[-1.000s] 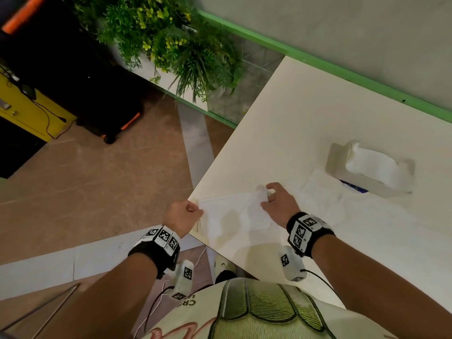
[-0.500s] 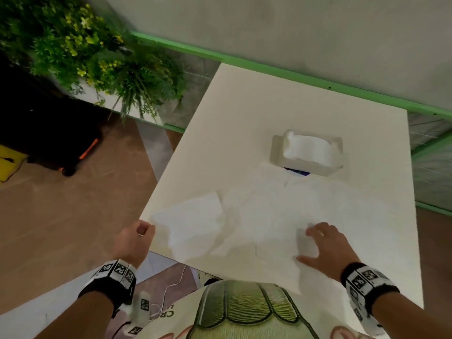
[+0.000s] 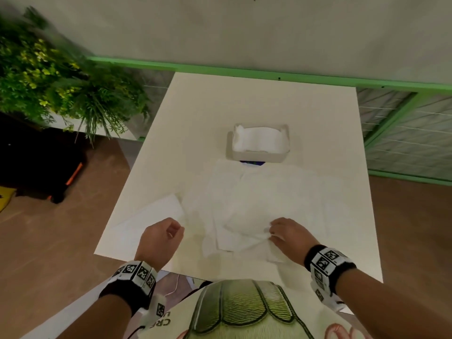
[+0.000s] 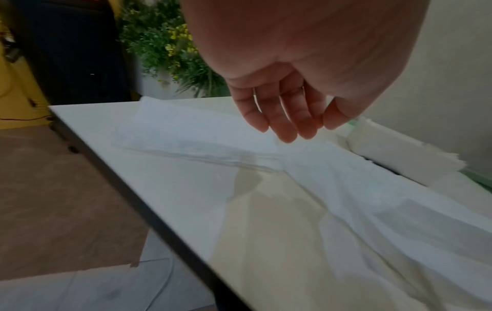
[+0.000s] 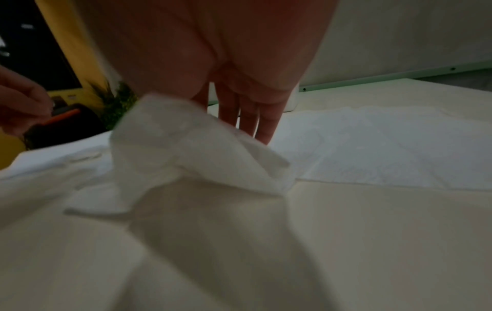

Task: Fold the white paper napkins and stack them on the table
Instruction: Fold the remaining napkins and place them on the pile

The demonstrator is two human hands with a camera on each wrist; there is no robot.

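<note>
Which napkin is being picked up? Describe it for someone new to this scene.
On the white table, nearer than the tissue box, loose napkins lie flat. It is the napkin by the near edge, whose corner the right hand pinches up.

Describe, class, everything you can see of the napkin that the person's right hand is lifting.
The napkin is thin white paper with a faint embossed texture, crumpled where it is gathered. The right hand pinches one corner and lifts it into a soft peak, while the rest trails flat on the white table, overlapping other spread napkins near the front edge. It is not yet folded. The left hand hovers nearby without touching it.
</note>
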